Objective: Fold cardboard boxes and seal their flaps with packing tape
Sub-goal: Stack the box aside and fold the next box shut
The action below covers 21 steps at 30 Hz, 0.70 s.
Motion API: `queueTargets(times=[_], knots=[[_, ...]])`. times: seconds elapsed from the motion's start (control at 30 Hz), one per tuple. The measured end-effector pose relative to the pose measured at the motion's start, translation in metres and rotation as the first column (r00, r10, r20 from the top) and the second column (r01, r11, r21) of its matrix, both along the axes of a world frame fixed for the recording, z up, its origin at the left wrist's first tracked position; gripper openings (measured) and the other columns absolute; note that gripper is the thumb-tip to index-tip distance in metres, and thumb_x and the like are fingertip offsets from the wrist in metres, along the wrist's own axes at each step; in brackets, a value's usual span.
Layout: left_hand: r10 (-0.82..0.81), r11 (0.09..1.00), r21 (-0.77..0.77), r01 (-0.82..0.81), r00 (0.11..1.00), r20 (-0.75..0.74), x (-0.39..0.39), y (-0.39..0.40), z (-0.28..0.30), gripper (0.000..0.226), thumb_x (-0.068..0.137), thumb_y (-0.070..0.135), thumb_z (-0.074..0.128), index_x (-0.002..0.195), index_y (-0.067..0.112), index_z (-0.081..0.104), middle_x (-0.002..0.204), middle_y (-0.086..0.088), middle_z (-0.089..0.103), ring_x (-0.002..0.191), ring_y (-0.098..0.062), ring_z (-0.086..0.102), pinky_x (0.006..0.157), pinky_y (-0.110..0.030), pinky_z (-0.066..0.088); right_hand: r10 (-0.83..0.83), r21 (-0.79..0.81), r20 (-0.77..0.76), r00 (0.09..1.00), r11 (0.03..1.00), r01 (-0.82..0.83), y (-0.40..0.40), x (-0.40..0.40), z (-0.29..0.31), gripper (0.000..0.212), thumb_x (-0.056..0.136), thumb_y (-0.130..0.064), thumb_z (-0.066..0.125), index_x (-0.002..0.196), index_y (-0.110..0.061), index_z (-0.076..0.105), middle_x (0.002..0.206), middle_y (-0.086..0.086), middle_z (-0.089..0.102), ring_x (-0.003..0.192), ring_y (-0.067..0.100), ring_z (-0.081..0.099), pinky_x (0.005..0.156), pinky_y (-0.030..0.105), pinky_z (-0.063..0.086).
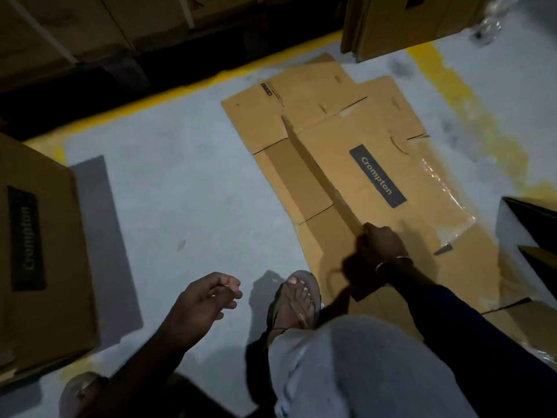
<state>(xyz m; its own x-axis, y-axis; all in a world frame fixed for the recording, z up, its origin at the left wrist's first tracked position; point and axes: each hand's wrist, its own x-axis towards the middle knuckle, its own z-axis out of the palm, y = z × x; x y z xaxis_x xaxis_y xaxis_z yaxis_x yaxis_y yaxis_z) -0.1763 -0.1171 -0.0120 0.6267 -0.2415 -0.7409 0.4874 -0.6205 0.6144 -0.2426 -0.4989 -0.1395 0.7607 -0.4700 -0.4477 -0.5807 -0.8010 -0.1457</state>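
Flattened cardboard box [355,164] lies on the grey floor [187,188], centre to right, brown corrugated, creased flaps spread out; a dark rectangular label on it reads "Crompton" [377,175] in pale letters, running diagonally. Glossy clear packing tape strip [443,194] is stuck along the right part of the same panel, wrinkled and shiny. A raised folded edge runs diagonally from the box's middle toward the near side; right hand [381,244] grips the near end of that edge, fingers curled round it, a thin metal bangle [391,262] at the wrist, dark blue sleeve [470,327] behind. Left hand [205,300] hangs above the floor, near centre, fingers loosely curled, holding nothing, touching nothing. A foot in a sandal [297,300] stands at the near left edge of the flat cardboard, light grey trouser leg [346,366] above it. Left side: an assembled brown box [45,245], same dark label with "Crompton" reading vertically, blurred. Far right: more cardboard [401,22] standing upright, edges layered. Worn yellow painted line [168,92] crosses the floor at the far side and bends down the right. Another cardboard piece [524,324] sits near right. Dark shelving at far left is too dim to read.
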Motion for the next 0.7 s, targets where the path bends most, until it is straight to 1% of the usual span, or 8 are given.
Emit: queueTargets(times=[0.1, 0.23, 0.33, 0.4, 0.5, 0.53, 0.6, 0.7], knots=[[-0.006, 0.999, -0.031, 0.008, 0.999, 0.040, 0.002, 0.020, 0.030, 0.011, 0.091, 0.032, 0.066, 0.097, 0.030, 0.075, 0.104, 0.003, 0.079, 0.095, -0.016, 0.075, 0.093, -0.045, 0.054, 0.036, 0.116, 0.042, 0.998, 0.992, -0.041, 0.001, 0.024, 0.053, 0.007, 0.098, -0.020, 0.058, 0.094, -0.014, 0.060, 0.090, 0.011, 0.063, 0.086, 0.034, 0.063, 0.069, 0.035, 0.046], [0.009, 0.998, -0.070, -0.001, 0.993, 0.116, 0.010, 0.059, 0.084, 0.028, 0.071, 0.046, 0.069, 0.095, 0.034, 0.076, 0.103, 0.001, 0.079, 0.096, -0.020, 0.075, 0.088, -0.044, 0.053, -0.031, 0.201, 0.249, 0.968, 0.979, -0.021, 0.028, 0.059, 0.137, 0.032, 0.097, -0.021, 0.061, 0.067, -0.015, 0.052, 0.064, 0.002, 0.053, 0.060, 0.022, 0.052, 0.048, 0.027, 0.031], [0.078, 0.993, -0.104, -0.059, 0.979, 0.189, 0.013, 0.095, 0.125, 0.039, 0.063, 0.052, 0.075, 0.095, 0.030, 0.078, 0.102, -0.004, 0.079, 0.101, -0.032, 0.071, 0.082, -0.039, 0.047, -0.057, 0.259, 0.426, 0.903, 0.964, -0.061, 0.060, 0.082, 0.208, 0.045, 0.092, -0.025, 0.064, 0.052, -0.018, 0.044, 0.052, -0.005, 0.042, 0.049, 0.012, 0.041, 0.046, 0.029, 0.027], [0.131, 0.986, -0.132, -0.104, 0.968, 0.214, 0.010, 0.120, 0.156, 0.033, 0.070, 0.045, 0.086, 0.095, 0.025, 0.080, 0.102, -0.003, 0.079, 0.102, -0.031, 0.072, 0.085, -0.042, 0.048, -0.072, 0.285, 0.496, 0.865, 0.955, -0.083, 0.085, 0.095, 0.253, 0.047, 0.091, -0.025, 0.069, 0.051, -0.019, 0.046, 0.050, -0.005, 0.044, 0.048, 0.012, 0.043, 0.047, 0.028, 0.029], [0.186, 0.974, -0.180, -0.141, 0.947, 0.263, 0.007, 0.155, 0.185, 0.068, 0.046, 0.073, 0.087, 0.099, 0.030, 0.080, 0.106, 0.000, 0.079, 0.100, -0.022, 0.075, 0.096, -0.049, 0.052, -0.116, 0.350, 0.602, 0.790, 0.928, -0.130, 0.126, 0.104, 0.307, 0.047, 0.084, -0.038, 0.072, 0.063, 0.002, 0.059, 0.056, 0.013, 0.053, 0.050, 0.029, 0.049, 0.051, 0.035, 0.035], [0.221, 0.964, -0.204, -0.169, 0.937, 0.270, 0.006, 0.164, 0.192, 0.069, 0.046, 0.073, 0.087, 0.100, 0.030, 0.080, 0.107, -0.001, 0.079, 0.101, -0.022, 0.075, 0.099, -0.051, 0.051, -0.134, 0.370, 0.629, 0.765, 0.918, -0.144, 0.141, 0.104, 0.322, 0.052, 0.082, -0.040, 0.072, 0.066, 0.007, 0.057, 0.056, 0.013, 0.048, 0.049, 0.028, 0.045, 0.051, 0.034, 0.032], [0.271, 0.946, -0.249, -0.208, 0.927, 0.258, 0.005, 0.175, 0.205, 0.049, 0.072, 0.062, 0.083, 0.102, 0.024, 0.080, 0.106, -0.002, 0.079, 0.105, -0.026, 0.074, 0.102, -0.052, 0.050, -0.152, 0.395, 0.664, 0.732, 0.903, -0.171, 0.174, 0.098, 0.347, 0.053, 0.088, -0.033, 0.075, 0.063, 0.007, 0.052, 0.055, 0.011, 0.044, 0.049, 0.025, 0.041, 0.051, 0.031, 0.028], [0.335, 0.924, -0.278, -0.262, 0.905, 0.262, 0.008, 0.179, 0.208, 0.029, 0.099, 0.031, 0.066, 0.109, 0.005, 0.073, 0.102, -0.002, 0.079, 0.098, -0.023, 0.073, 0.086, -0.036, 0.051, -0.174, 0.443, 0.692, 0.700, 0.868, -0.222, 0.223, 0.078, 0.371, 0.041, 0.094, -0.026, 0.073, 0.066, 0.003, 0.065, 0.060, 0.013, 0.064, 0.054, 0.032, 0.060, 0.055, 0.036, 0.046]])
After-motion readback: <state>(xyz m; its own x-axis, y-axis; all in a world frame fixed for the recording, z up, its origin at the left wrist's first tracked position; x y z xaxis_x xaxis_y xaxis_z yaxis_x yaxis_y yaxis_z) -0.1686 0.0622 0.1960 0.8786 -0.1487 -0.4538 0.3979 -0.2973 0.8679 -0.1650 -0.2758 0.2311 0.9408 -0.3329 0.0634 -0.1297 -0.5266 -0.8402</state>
